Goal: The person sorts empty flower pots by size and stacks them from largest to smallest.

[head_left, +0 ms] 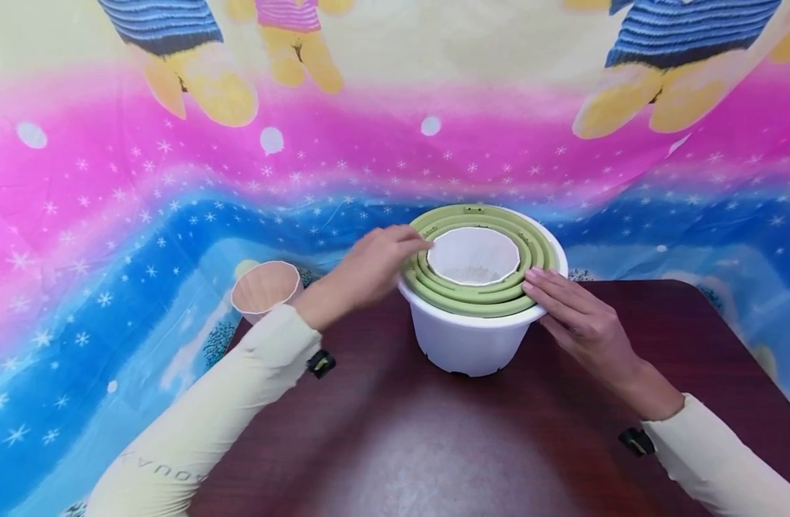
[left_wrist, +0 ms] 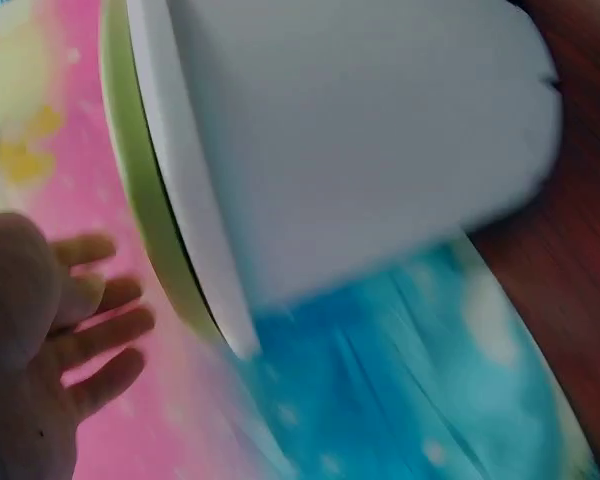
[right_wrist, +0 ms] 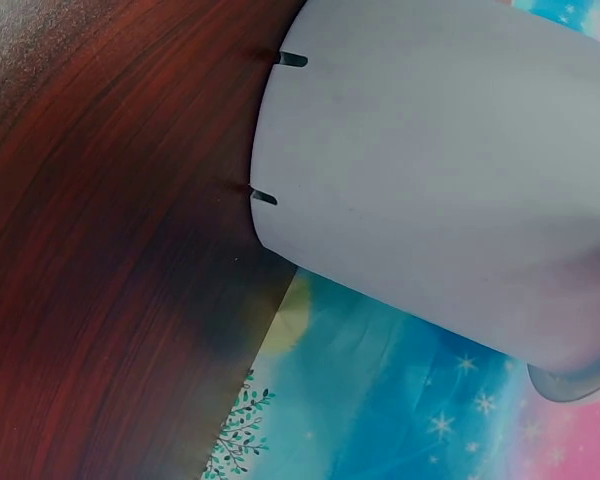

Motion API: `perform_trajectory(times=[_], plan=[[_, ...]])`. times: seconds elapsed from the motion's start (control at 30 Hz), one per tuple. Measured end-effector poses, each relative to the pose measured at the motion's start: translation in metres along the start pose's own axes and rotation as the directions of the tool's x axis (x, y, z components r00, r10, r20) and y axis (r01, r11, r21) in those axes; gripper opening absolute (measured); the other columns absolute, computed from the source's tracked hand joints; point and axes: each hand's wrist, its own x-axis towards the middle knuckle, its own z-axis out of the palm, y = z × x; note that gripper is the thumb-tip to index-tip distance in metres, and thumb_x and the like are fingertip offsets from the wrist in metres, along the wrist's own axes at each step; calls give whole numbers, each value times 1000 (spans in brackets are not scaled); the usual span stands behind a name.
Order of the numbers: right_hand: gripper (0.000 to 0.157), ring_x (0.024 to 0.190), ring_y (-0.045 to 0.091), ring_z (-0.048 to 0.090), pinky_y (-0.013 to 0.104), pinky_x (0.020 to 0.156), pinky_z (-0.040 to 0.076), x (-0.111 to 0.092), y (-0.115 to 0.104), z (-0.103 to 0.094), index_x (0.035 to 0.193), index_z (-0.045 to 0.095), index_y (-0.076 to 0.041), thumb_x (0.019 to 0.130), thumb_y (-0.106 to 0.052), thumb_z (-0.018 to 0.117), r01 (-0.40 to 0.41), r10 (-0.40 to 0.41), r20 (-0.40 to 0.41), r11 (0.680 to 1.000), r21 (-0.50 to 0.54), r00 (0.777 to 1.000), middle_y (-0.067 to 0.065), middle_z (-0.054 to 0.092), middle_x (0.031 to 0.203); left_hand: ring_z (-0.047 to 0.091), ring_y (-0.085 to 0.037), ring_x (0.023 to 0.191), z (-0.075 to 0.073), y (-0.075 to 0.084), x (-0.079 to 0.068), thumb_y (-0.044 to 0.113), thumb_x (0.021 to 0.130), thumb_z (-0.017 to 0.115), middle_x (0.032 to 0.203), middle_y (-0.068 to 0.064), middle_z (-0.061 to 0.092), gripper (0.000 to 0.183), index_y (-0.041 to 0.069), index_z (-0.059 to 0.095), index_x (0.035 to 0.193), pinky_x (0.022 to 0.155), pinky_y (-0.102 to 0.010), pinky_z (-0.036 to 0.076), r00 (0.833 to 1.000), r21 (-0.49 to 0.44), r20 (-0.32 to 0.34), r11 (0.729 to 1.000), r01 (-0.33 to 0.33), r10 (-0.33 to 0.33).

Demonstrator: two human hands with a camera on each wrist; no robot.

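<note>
A large white plastic pot point(head_left: 469, 343) stands on the table. Nested in its mouth are several green rims point(head_left: 479, 309), with a small white faceted cup or pot point(head_left: 474, 255) at the centre. My left hand point(head_left: 385, 258) is over the left side of the nest, fingertips near the small pot's edge. In the left wrist view its fingers point(left_wrist: 100, 345) are spread, loosely bent, and hold nothing. My right hand point(head_left: 585, 319) touches the nest's right rim with fairly straight fingers; its thumb is hidden. The right wrist view shows only the pot's outer wall point(right_wrist: 430, 180), not the hand.
A second small faceted pot point(head_left: 266, 291), pinkish inside, stands at the table's left back edge, beside my left forearm. The dark reddish wooden table point(head_left: 369, 431) reaches back to a printed cloth backdrop point(head_left: 343, 158) hanging close behind the pots.
</note>
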Motion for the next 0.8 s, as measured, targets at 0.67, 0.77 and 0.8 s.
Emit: perform_trajectory(times=[0.67, 0.77, 0.8], plan=[[37, 116, 34, 61, 32, 108, 42, 1, -2, -1, 112, 69, 3, 96, -29, 58, -5, 5, -8, 1000, 3, 1000, 21, 67, 117, 56, -47, 112, 28, -138, -164, 11, 83, 73, 128, -35, 53, 62, -18, 45, 130, 92, -58, 48, 842, 155, 171, 858, 489, -511], [37, 116, 35, 61, 33, 108, 42, 1, -2, 1, 112, 69, 3, 96, -28, 58, 1, 0, -4, 1000, 4, 1000, 21, 67, 117, 64, -38, 80, 33, -139, -173, 5, 80, 73, 101, -32, 65, 42, -16, 57, 113, 71, -45, 55, 853, 134, 186, 873, 469, -487], [37, 116, 35, 61, 33, 108, 42, 1, -2, 1, 112, 69, 3, 96, -28, 58, 0, 0, -6, 1000, 4, 1000, 21, 67, 117, 62, -32, 69, 35, -138, -175, 2, 79, 71, 88, -28, 66, 30, -13, 61, 103, 62, -41, 54, 862, 127, 180, 881, 457, -473]])
